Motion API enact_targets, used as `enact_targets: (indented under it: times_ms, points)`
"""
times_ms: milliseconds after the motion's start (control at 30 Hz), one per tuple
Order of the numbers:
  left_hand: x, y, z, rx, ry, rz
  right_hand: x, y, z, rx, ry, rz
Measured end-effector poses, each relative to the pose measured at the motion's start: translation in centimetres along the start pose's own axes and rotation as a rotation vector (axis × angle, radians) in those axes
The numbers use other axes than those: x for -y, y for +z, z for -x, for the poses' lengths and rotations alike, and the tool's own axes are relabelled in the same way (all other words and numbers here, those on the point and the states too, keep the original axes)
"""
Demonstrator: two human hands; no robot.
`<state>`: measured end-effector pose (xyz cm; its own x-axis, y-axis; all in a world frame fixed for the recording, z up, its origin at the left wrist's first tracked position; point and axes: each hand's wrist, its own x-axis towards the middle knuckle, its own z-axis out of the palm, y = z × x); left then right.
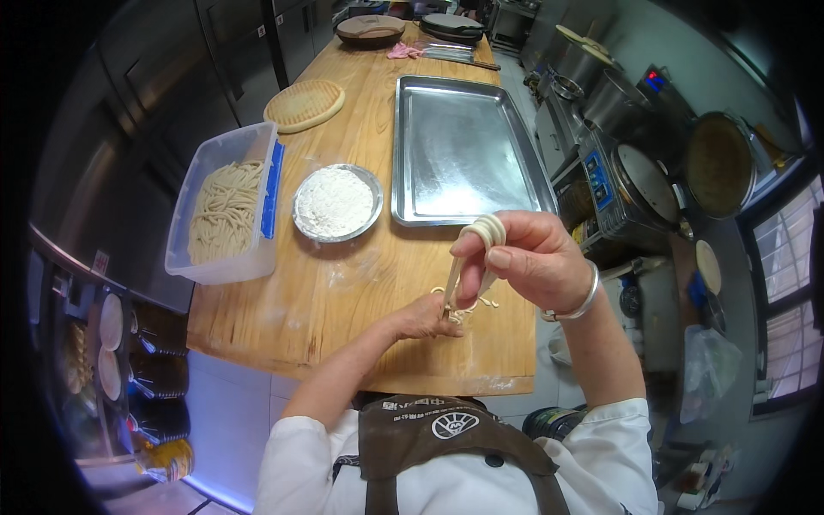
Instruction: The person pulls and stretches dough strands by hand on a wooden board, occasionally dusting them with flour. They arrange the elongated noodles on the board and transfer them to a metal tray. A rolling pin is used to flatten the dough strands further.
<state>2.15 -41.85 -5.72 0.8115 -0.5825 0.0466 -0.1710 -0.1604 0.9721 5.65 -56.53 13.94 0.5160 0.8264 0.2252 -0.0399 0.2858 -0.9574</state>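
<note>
My right hand point(528, 257) is raised over the near part of the wooden table point(360, 322), with loops of pale noodle dough point(486, 232) around its fingers. Strands hang from it down to my left hand point(428, 317), low over the tabletop, whose fingers pinch their lower ends. Short dough scraps point(486, 301) lie on the wood behind and beside that hand. A metal bowl of white flour point(336, 203) stands left of centre. Farther left, a clear plastic tub point(264, 257) holds many thick noodle strands point(225, 215). An expanse of bare metal shows in the rectangular tray point(467, 151) beyond my right hand.
A round ridged flatbread point(304, 105) lies behind the tub. Two round pans, one brown point(370, 29) and one dark point(452, 27), stand at the far end near a pink cloth point(405, 51). Cooking equipment point(608, 174) and pots line the right; steel cabinets point(148, 129) stand left.
</note>
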Motion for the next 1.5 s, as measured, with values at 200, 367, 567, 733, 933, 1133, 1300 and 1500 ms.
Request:
enact_targets:
  times_ms: [200, 367, 567, 733, 933, 1133, 1300, 1500]
  points:
    - [3.7, -1.9, 5.3, 0.013, -0.302, -0.189, 1.3, -3.7, 3.0, -0.312, 0.246, -0.081]
    - [4.8, -8.4, 11.9, -0.095, -0.487, -0.770, -5.1, -10.5, 11.0, -0.555, 0.484, 0.019]
    - [3.9, -10.8, 13.8, -0.557, -0.919, -0.066, -8.9, -11.4, 13.1, -0.704, 0.566, 0.320]
    - [4.0, -10.3, 15.1, -0.298, -0.441, -0.935, -11.1, -12.8, 16.4, -0.347, 0.642, 0.641]
    - [-1.1, -13.0, 15.8, -0.677, -0.269, -0.716, -9.4, -9.9, 13.7, -0.494, 0.695, 0.493]
    - [4.6, -12.4, 17.4, -0.364, -0.504, -1.022, -16.2, -13.6, 13.1, -0.320, 0.772, 1.185]
    - [0.3, -11.6, 17.8, -0.799, -0.256, -0.596, -9.0, -10.5, 12.5, -0.477, 0.772, 0.493]
    - [6.8, -12.8, 21.4, -0.596, -0.480, -0.738, -17.2, -15.4, 10.2, -0.434, 0.717, 1.018]
